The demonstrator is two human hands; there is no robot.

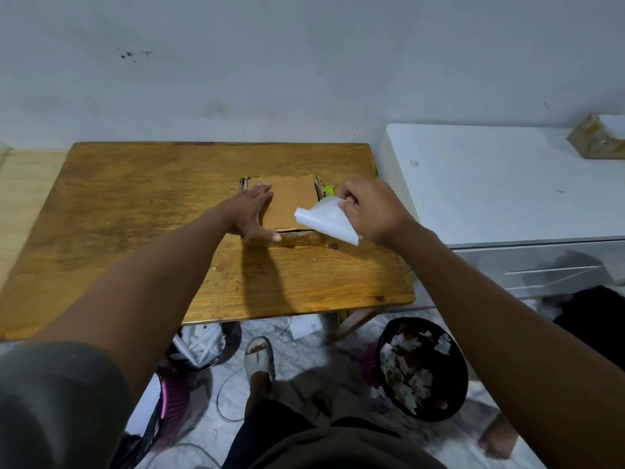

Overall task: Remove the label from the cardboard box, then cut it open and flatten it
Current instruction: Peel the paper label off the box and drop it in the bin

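Head cam, left to right: left hand [252, 214] lies flat, fingers spread, pressing the cardboard box [287, 206] onto the wooden table [135, 214], likely to anchor it against the peel. Box top just right of those fingertips: matte brown, squarish, rough torn near edge. Label [326, 221], a glossy white sheet, curls up off the box's right side, looks nearly free. Right hand [368, 211] pinches its upper edge between thumb and curled fingers. Green object [329, 190] just beyond them, maybe the cutter. Paper-filled bin [422, 367] below right.
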